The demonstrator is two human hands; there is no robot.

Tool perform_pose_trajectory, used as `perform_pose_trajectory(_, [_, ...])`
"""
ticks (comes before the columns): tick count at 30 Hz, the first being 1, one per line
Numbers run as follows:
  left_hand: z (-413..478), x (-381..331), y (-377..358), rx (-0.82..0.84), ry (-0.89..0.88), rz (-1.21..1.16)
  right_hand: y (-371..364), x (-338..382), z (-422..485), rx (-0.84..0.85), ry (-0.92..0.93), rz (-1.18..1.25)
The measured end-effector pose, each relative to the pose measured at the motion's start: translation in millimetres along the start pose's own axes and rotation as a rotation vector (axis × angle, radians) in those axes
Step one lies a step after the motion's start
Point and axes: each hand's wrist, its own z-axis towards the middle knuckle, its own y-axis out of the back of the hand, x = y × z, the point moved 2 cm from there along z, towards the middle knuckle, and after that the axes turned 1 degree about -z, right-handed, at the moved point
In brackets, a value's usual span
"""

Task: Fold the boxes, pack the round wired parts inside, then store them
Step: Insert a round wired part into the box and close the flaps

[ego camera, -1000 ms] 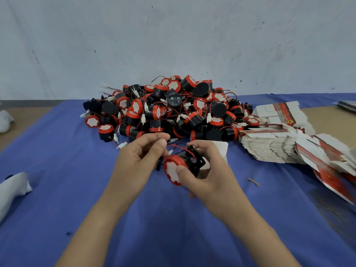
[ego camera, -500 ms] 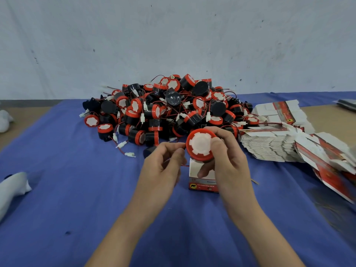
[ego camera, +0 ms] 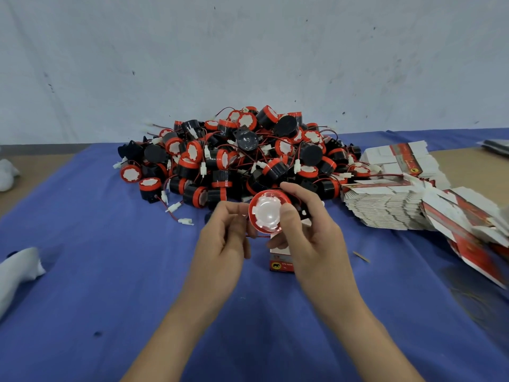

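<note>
- Red rim, white centre: the round part (ego camera: pixel 268 213) you hold faces the camera. It is raised above the blue cloth (ego camera: pixel 110 271), just in front of the pile of parts (ego camera: pixel 242 158), with its black body turned away from you.
- Under it a small box (ego camera: pixel 281 260) stands upright on the cloth, white above with a red band and a yellow badge at its base. The part is over the box's top, and whether the two touch cannot be made out.
- Your right hand (ego camera: pixel 311 238) grips the part, with the thumb pressed on the front rim, the forefinger arched over the top, and the other fingers curled behind.
- Your left hand (ego camera: pixel 223 244) sits just left of the part, back to the camera, fingers curled inward with the tips close together beside the rim.
- A thin red wire (ego camera: pixel 257 236) runs from under the part toward your left palm; whether those fingers pinch it is not clear.
- To the right lies a stack of flat boxes (ego camera: pixel 391 208), fanned out, red and white, and the nearest ones run off the frame edge.
- Your right hand covers most of the small box, and its opening is hidden.
- A white object (ego camera: pixel 16 271) at the left edge is cut off and cannot be identified.
</note>
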Motion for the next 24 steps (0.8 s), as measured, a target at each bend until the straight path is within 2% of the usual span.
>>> perform_pose_trajectory(6, [-4.2, -8.3, -13.7, 0.008, 0.1, -0.253, -9.5, -5.7, -3.4, -0.076, 0.0, 0.036])
perform_pose_trajectory(11, [-3.3, -7.9, -13.5, 0.094, 0.118, -0.38, -12.4, -6.8, -1.9, -0.078, 0.034, 0.063])
perform_pose_trajectory(15, [-0.7, -1.2, -8.5, 0.037, 0.169, -0.41, -11.8, -5.7, -1.2, -0.002, 0.009, 0.037])
perform_pose_trajectory(17, [1.7, 4.0, -3.0, -0.013, 0.202, -0.44, -10.1, -1.0, 0.3, 0.029, 0.053, -0.024])
perform_pose_trajectory(20, [3.9, 10.7, 6.3, -0.069, 0.26, -0.449, 8.0, 4.8, 11.0, -0.108, 0.117, -0.061])
perform_pose_trajectory(22, [3.2, 16.9, 10.5, -0.075, 0.316, -0.405, 29.6, -0.9, 20.1, -0.221, 0.092, -0.045])
perform_pose_trajectory(24, [2.1, 23.4, 12.3, -0.066, 0.363, -0.36, 51.4, -11.5, 26.0, -0.231, 0.019, -0.05])
